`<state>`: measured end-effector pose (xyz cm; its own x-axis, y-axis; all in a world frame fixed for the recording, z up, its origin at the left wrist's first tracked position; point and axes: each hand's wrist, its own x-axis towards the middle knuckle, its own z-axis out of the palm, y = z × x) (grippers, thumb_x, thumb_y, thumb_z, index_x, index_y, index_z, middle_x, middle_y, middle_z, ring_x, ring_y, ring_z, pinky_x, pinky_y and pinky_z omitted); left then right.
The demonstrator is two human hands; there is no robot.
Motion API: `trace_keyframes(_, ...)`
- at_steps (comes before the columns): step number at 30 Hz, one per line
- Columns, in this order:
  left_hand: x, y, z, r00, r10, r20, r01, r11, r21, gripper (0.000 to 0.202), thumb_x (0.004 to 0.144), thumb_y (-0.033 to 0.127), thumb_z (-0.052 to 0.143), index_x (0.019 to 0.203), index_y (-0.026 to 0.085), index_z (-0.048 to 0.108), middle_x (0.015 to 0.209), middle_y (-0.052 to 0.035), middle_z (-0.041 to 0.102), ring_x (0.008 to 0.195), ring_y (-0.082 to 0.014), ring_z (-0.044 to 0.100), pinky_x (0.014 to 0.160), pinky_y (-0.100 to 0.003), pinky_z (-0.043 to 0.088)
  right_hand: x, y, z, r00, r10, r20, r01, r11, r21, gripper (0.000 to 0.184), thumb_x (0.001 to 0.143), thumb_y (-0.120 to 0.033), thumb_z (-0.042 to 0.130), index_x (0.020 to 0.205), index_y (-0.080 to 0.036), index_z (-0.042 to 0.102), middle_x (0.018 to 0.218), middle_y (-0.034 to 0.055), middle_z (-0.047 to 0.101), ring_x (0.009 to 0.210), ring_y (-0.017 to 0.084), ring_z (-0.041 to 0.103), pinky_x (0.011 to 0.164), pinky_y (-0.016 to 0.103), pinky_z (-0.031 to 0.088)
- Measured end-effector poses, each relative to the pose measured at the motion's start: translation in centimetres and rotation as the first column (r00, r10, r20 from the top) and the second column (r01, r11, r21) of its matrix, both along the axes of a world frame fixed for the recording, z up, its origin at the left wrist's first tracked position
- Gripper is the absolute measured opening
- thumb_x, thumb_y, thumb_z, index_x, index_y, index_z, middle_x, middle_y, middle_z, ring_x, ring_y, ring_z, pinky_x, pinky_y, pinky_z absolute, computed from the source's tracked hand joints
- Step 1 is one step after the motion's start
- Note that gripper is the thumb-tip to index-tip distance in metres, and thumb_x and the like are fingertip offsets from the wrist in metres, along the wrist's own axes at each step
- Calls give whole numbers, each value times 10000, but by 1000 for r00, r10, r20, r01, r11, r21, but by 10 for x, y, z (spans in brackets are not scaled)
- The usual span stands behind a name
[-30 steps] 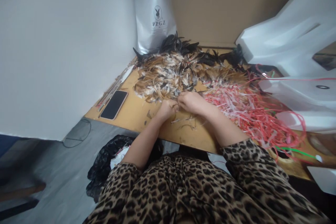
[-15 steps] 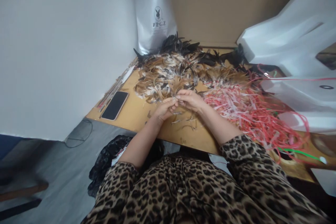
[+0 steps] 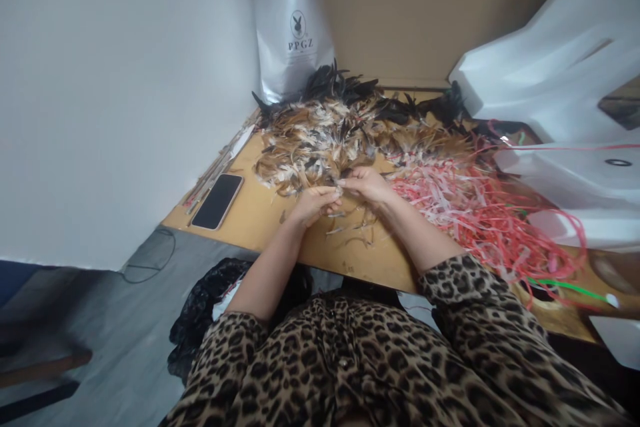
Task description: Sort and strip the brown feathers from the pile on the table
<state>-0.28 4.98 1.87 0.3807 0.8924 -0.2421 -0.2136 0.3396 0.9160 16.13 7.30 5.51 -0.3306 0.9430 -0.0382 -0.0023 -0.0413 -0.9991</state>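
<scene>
Over the near edge of a feather pile, my left hand and my right hand meet fingertip to fingertip. Both are closed in a pinch. Between the left fingertips is the pale quill end of a feather, small and partly hidden by the fingers. My right thumb and forefinger press close against it; brown plumes show just beyond them, and I cannot tell whether these belong to the held feather or to the pile. Several loose bits of feather lie on the table below my hands.
A phone lies on the table at left. Pink and white plastic strips are heaped at right, beside white bags. Behind the feathers stands a silvery PPGZ bag. A black plastic bag is below the table edge.
My fingertips have drawn slightly apart, and the fan of brown plumes that stood above them has tipped or dropped lower. The view has shifted a little.
</scene>
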Motion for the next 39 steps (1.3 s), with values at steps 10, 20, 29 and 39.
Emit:
trace_keyframes(10, -8, 4, -2, 990, 73, -122, -58, 991, 122, 325, 676, 425, 656, 713, 109, 587, 578, -13, 598, 447, -68, 536, 421, -171, 378, 5, 4, -6, 999, -5, -47, -1, 992, -126, 431, 524, -396, 770, 502, -164, 407, 354, -92, 345, 336, 20, 251, 373, 194, 141)
trace_keyframes(20, 5, 3, -5, 971, 197, 136, -228, 934, 276, 232, 672, 346, 677, 668, 119, 631, 659, -10, 581, 485, -22, 415, 433, -177, 270, 0, 3, -10, 979, 55, -196, -107, 958, -264, 475, 517, -302, 796, 494, -176, 339, 349, -105, 294, 324, 7, 215, 366, 186, 124)
trace_keyframes(29, 7, -5, 4, 968, 210, 139, -242, 929, 282, 223, 686, 335, 662, 778, 132, 676, 562, 7, 551, 434, -26, 383, 406, -182, 235, 0, 5, -14, 954, 60, -295, -170, 916, -364, 522, 528, -243, 788, 527, -185, 269, 366, -120, 254, 338, -2, 177, 379, 171, 84)
trace_keyframes(39, 8, -4, 2, 958, 212, -192, -129, 920, 371, 253, 664, 350, 666, 749, 112, 669, 587, -32, 633, 504, -94, 552, 541, -238, 453, 5, 8, -24, 995, 99, -14, -99, 945, -312, 422, 552, -328, 749, 492, -177, 360, 349, -92, 320, 322, 15, 220, 353, 187, 135)
